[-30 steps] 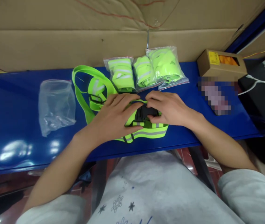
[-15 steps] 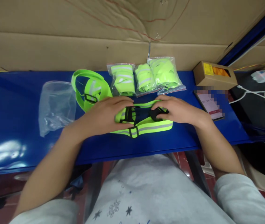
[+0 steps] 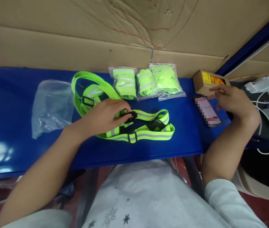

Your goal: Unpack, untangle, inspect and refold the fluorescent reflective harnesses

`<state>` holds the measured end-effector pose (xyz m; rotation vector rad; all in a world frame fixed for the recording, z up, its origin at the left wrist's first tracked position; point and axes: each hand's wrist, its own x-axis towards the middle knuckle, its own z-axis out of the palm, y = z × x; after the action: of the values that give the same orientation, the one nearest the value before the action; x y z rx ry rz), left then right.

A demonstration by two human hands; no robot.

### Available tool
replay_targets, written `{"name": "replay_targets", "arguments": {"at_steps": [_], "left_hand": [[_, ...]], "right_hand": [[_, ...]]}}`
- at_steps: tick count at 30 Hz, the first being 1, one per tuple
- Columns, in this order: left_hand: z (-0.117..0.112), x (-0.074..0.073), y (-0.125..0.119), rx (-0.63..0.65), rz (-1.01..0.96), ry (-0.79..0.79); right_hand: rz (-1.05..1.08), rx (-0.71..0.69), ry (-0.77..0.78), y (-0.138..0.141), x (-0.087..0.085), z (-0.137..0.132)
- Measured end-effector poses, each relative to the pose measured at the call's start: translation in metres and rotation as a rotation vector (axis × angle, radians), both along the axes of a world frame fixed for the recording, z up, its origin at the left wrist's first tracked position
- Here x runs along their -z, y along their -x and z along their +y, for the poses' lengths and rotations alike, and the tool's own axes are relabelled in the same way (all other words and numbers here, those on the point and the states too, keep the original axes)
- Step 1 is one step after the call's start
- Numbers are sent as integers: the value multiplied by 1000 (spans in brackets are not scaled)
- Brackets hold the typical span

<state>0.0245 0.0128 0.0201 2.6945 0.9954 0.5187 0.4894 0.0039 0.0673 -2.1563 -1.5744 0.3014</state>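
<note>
My left hand (image 3: 112,115) pinches a black buckle part (image 3: 131,116) on a neon yellow-green reflective strap (image 3: 153,135). The strap lies looped on the blue table, with grey stripes and a black slider near its front. Its other black buckle part (image 3: 156,124) rests loose to the right. Behind my left wrist, more of the strap (image 3: 87,76) forms a coil with another black slider. My right hand (image 3: 231,99) hovers over the top of a phone (image 3: 207,110), its fingers apart and nothing held; whether a finger touches the screen I cannot tell.
Several clear zip bags with folded yellow-green straps (image 3: 125,83) stand against the cardboard wall. An open clear bag (image 3: 52,107) lies at left. At right are a cardboard box (image 3: 199,83), white cables (image 3: 265,126) and a white device (image 3: 259,85). The table's front edge (image 3: 139,161) runs close to my body.
My right hand has let go of the right buckle part and moved right to the phone. My left hand stays at the strap, its fingers now closer together on the left buckle part.
</note>
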Motion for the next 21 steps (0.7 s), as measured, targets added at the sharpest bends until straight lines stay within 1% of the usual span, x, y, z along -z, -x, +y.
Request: {"name": "replay_targets", "arguments": {"at_steps": [1,3,5,7,10,13,14,16,18,20,21], "left_hand": [[0,0,0,-8,8,-3],[0,1,1,-8,25,7],[0,2,1,-4,39,21],[1,3,0,-6,44,29],[0,-1,-1,6,-5,36],[-4,-11,0,19,-179,128],[-5,-15,1,27,-278,194],[-8,-21,3,50,-535,371],[-9,-25,5,67,-818,540],[-7,-25,5,30,-1032,637],[-5,-25,5,-11,-1117,638]], "right_hand": [[-13,53,87,2,0,-1],[-66,108,298,13,-2,-2],[-95,94,471,25,-4,-2],[-92,61,536,33,-4,-2],[-90,48,507,36,-4,-2],[-156,88,392,35,-8,-5],[-196,97,328,37,-10,-6],[-279,81,161,48,-13,-10],[-324,-20,-43,67,-14,-16],[-298,-220,-278,93,-10,-23],[-255,-348,-387,107,-5,-27]]}}
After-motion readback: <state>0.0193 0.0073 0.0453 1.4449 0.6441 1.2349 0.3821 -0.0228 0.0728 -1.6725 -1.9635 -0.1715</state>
